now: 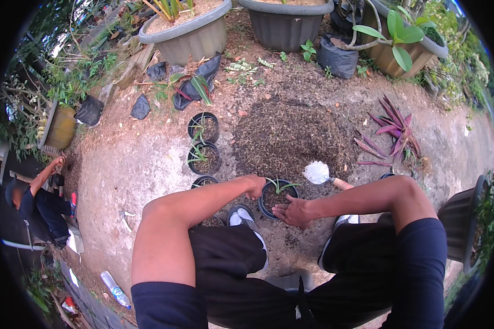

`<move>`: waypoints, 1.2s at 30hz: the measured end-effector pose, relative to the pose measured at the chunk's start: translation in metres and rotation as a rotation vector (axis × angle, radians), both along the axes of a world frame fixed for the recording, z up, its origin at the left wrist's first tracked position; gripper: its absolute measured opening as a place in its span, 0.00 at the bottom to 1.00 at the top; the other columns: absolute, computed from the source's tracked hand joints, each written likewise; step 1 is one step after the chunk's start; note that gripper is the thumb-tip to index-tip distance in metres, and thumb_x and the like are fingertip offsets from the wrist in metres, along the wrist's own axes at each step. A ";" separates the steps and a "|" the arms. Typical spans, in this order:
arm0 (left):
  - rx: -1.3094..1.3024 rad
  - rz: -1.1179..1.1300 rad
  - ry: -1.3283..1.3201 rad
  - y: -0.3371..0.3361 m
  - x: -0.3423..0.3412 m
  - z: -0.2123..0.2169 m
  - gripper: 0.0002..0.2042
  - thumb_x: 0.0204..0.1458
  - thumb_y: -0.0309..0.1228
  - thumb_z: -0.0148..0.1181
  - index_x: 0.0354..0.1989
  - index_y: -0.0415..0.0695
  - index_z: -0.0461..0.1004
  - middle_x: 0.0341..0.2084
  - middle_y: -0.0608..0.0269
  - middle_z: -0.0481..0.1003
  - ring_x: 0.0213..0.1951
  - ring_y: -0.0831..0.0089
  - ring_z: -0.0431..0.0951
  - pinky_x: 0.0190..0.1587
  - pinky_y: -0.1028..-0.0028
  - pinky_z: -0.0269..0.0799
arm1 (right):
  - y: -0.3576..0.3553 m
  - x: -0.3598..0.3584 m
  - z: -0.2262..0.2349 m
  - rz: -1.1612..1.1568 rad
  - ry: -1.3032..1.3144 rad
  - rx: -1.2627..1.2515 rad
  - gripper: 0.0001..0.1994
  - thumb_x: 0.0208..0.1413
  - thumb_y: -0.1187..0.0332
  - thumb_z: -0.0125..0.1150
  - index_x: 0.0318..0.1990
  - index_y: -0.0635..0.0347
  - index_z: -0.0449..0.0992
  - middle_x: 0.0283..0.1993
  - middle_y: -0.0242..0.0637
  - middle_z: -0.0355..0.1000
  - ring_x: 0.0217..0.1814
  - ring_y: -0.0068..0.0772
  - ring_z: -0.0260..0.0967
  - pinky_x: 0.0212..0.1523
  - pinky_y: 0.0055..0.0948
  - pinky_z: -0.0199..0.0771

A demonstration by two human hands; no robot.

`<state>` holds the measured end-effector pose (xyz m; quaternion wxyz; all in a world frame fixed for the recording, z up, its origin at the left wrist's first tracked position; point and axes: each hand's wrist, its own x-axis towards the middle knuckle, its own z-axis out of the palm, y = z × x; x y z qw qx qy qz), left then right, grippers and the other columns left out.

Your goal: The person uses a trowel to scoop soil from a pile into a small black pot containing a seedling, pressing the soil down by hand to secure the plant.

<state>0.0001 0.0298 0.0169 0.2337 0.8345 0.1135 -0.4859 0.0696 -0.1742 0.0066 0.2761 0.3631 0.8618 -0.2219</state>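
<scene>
A small black plant pot (264, 210) stands between my feet, with a green leafy seedling (280, 188) in dark soil. At its left rim my left hand (252, 187) has its fingers curled and closed on the edge; the fingertips are partly hidden. My right hand (294, 212) lies over the near right side of the pot, fingers stretched out against the soil by the seedling. Just beyond that hand, a trowel (316, 172) with a pale blade and wooden handle rests by a broad heap of brown soil mix (291, 134).
More black pots with seedlings (205, 157) line up to the left. Uprooted purple plants (396, 131) lie right of the heap. Large planters (189, 35) stand along the back. A plastic bottle (115, 289) lies at lower left, and another person (44, 203) sits far left.
</scene>
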 end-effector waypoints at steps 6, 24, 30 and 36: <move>0.033 0.007 -0.017 0.003 -0.004 -0.009 0.10 0.56 0.35 0.59 0.29 0.45 0.83 0.28 0.63 0.83 0.38 0.69 0.83 0.44 0.65 0.77 | 0.005 0.005 0.012 -0.007 0.021 -0.010 0.49 0.51 0.58 0.58 0.69 0.83 0.37 0.76 0.62 0.38 0.80 0.52 0.39 0.70 0.65 0.47; 0.066 0.004 -0.012 0.003 -0.001 -0.004 0.10 0.56 0.36 0.61 0.28 0.46 0.83 0.27 0.61 0.82 0.36 0.67 0.83 0.42 0.66 0.76 | -0.017 0.014 0.030 -0.053 -0.150 0.077 0.39 0.53 0.62 0.52 0.66 0.84 0.49 0.73 0.65 0.46 0.78 0.55 0.44 0.70 0.62 0.48; 0.012 0.006 0.001 0.005 -0.002 -0.008 0.10 0.53 0.24 0.56 0.42 0.44 0.81 0.33 0.60 0.83 0.30 0.70 0.84 0.34 0.73 0.82 | 0.001 0.026 0.033 -0.201 -0.011 -0.049 0.37 0.53 0.59 0.55 0.65 0.77 0.54 0.64 0.59 0.62 0.68 0.49 0.62 0.66 0.57 0.56; 0.008 0.007 -0.023 0.001 -0.001 0.011 0.12 0.52 0.24 0.57 0.43 0.46 0.82 0.33 0.61 0.83 0.31 0.71 0.84 0.34 0.73 0.82 | 0.005 0.022 0.046 -0.263 0.118 -0.183 0.36 0.53 0.59 0.57 0.64 0.75 0.56 0.54 0.51 0.69 0.60 0.46 0.69 0.63 0.55 0.60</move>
